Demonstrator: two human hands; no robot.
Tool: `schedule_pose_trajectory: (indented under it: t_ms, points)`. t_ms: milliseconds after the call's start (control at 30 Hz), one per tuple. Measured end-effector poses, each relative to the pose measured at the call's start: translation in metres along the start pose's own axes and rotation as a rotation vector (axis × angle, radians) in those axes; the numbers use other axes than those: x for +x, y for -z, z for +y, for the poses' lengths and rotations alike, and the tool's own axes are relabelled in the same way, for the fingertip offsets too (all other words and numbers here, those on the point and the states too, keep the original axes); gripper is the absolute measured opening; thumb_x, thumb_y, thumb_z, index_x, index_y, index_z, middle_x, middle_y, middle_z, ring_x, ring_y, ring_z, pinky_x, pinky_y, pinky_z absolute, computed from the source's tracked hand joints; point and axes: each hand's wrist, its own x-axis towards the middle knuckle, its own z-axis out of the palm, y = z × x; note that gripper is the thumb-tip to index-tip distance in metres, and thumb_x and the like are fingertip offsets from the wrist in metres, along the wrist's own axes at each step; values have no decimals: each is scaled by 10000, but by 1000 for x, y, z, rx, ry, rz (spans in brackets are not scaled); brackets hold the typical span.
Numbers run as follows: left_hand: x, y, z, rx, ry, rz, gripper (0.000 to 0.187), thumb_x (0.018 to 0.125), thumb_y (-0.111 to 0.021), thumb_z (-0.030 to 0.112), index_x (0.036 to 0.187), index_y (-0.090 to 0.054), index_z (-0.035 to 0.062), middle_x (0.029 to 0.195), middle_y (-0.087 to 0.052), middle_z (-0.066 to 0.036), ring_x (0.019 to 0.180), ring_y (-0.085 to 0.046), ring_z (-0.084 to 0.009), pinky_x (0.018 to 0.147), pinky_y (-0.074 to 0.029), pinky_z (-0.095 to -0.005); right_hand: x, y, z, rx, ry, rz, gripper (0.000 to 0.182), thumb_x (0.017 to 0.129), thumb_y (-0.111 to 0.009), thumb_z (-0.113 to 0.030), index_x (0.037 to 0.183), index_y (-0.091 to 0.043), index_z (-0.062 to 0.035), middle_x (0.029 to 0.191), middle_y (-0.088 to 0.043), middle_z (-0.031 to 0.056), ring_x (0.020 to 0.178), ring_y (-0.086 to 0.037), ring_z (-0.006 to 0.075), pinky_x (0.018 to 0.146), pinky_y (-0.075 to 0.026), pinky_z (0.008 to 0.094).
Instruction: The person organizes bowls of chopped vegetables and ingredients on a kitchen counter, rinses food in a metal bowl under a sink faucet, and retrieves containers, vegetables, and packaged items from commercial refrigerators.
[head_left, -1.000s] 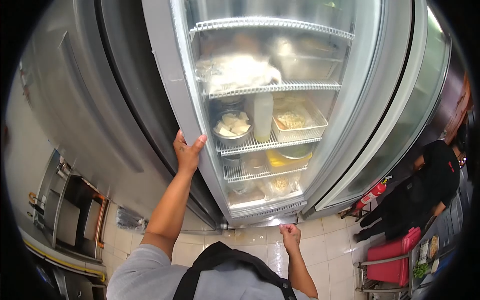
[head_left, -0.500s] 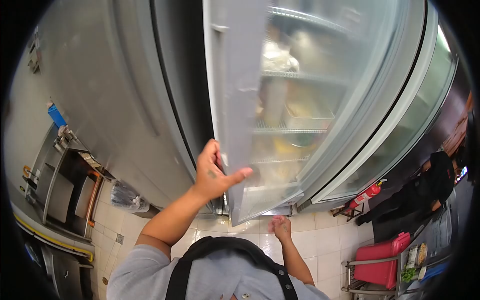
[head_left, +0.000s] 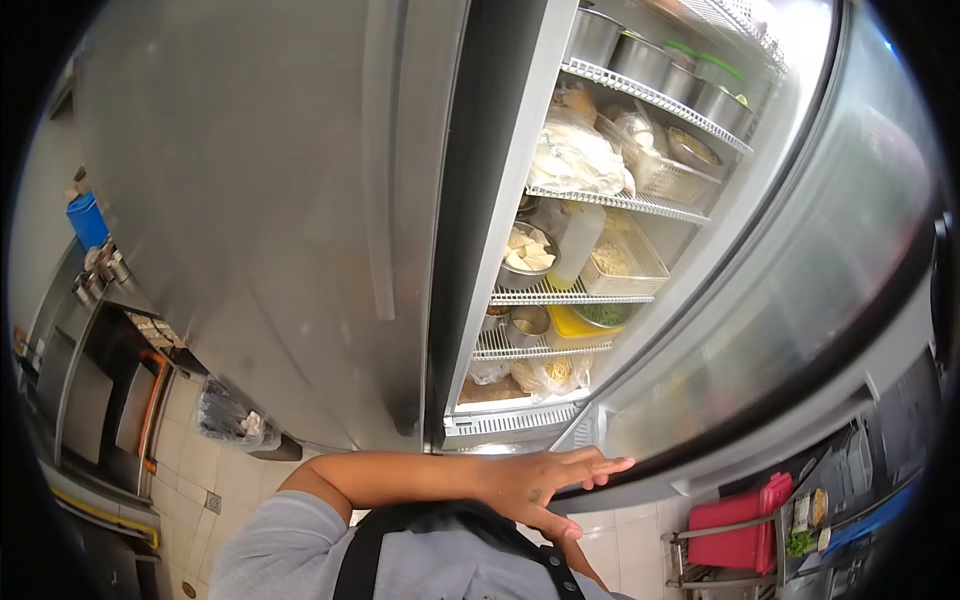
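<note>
The glass fridge door [head_left: 770, 330] stands swung wide to the right. My left hand [head_left: 545, 485] reaches across my body with its fingers stretched out, at the door's lower edge; contact is hard to tell. Behind it only part of my right forearm [head_left: 580, 562] shows, and the right hand is hidden. Inside the lit fridge, wire shelves [head_left: 570, 299] hold metal pots [head_left: 640, 60], a white plastic bag [head_left: 575, 155], a bowl of pale chunks [head_left: 528, 250], a clear tub [head_left: 622, 262] and a yellow container [head_left: 575, 325].
A tall steel cabinet [head_left: 280, 220] stands left of the fridge. Beyond it are a lined bin [head_left: 235, 415] and a blue container [head_left: 88, 218]. At the lower right, a red box [head_left: 735, 525] sits on a metal rack beside a counter with food packs. The floor is tiled.
The door has swung from partly open, across the shelves, to wide open at the right. My left hand has moved right and down with it. The right hand has become hidden.
</note>
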Motion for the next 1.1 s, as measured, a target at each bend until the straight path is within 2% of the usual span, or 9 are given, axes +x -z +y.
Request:
schedule_pose_trajectory:
  t_ms: [67, 100, 200, 400, 633, 733, 833, 967, 1100]
  points:
    - [-14, 8, -8, 2, 109, -41, 849, 832, -648, 378, 1489, -169, 135, 1277, -376, -126, 1073, -496, -257, 922, -413, -378, -27, -20, 6, -38, 181, -123, 682, 722, -780, -248, 1258, -448, 12, 1207, -539, 140, 1082, -540, 216, 933, -437, 383]
    - [-25, 13, -17, 7, 171, -42, 831, 839, -642, 374, 1489, -175, 150, 1299, -366, -120, 1082, -495, -253, 921, -416, -377, -37, -40, 26, 194, 180, -42, 678, 753, -715, -409, 1257, -484, -20, 1194, -565, 151, 1093, -544, 251, 908, -447, 418]
    - [-56, 29, -36, -5, 449, 2, 735, 852, -661, 300, 1467, -275, 183, 1375, -350, -86, 1183, -454, -214, 880, -439, -332, -61, -49, 29, 1069, -576, 199, 771, 705, -813, -182, 1347, -388, -149, 1182, -550, 104, 1078, -517, 299, 824, -473, 495]
    - [-93, 26, -79, -23, 523, 83, 641, 881, -630, 324, 1437, -345, 178, 1447, -301, -66, 1203, -443, -196, 866, -448, -326, -87, -36, 31, 1255, -653, 832, 654, 779, -720, -158, 1320, -355, -185, 1325, -421, 92, 1220, -402, 270, 872, -383, 510]
    - [-85, 9, -81, -37, 437, 31, 643, 893, -613, 351, 1443, -331, 172, 1535, -167, -80, 1368, -257, -239, 938, -422, -351, -81, 2, 42, 1170, -820, 1091, 762, 838, -642, -388, 1430, -229, -145, 1435, -319, 144, 1293, -341, 348, 953, -363, 561]
    - [-71, 2, -81, 91, 353, 19, 656, 903, -577, 400, 1449, -313, 148, 1550, -124, -94, 1416, -152, -270, 1041, -323, -391, -44, -2, 35, 1701, -808, 743, 828, 870, -531, -521, 1486, -96, -179, 1506, -175, 179, 1338, -270, 406, 976, -365, 568]
    - [-51, -16, -95, 169, 183, 32, 664, 913, -528, 447, 1448, -305, 123, 1547, -131, -116, 1424, -128, -305, 1112, -180, -448, -2, 34, -151, 1584, -354, 415, 959, 822, -446, -704, 1482, -76, -115, 1500, -123, 231, 1333, -261, 437, 1022, -324, 564]
    - [-41, -14, -144, 551, -45, 92, 664, 920, -469, 488, 1438, -316, 102, 1529, -189, -145, 1418, -147, -330, 1118, -87, -536, 41, 79, -245, 1642, -26, 148, 962, 824, -445, -704, 1483, -84, -102, 1493, -173, 220, 1328, -293, 413, 1024, -334, 530]
    - [-45, 6, -164, 588, 196, 251, 703, 913, -398, 567, 1433, -319, 101, 1508, -243, -147, 1391, -217, -348, 1090, -100, -585, 27, 109, -269, 1511, 213, 101, 966, 826, -444, -704, 1483, -92, -89, 1485, -223, 209, 1323, -326, 388, 1027, -345, 496]
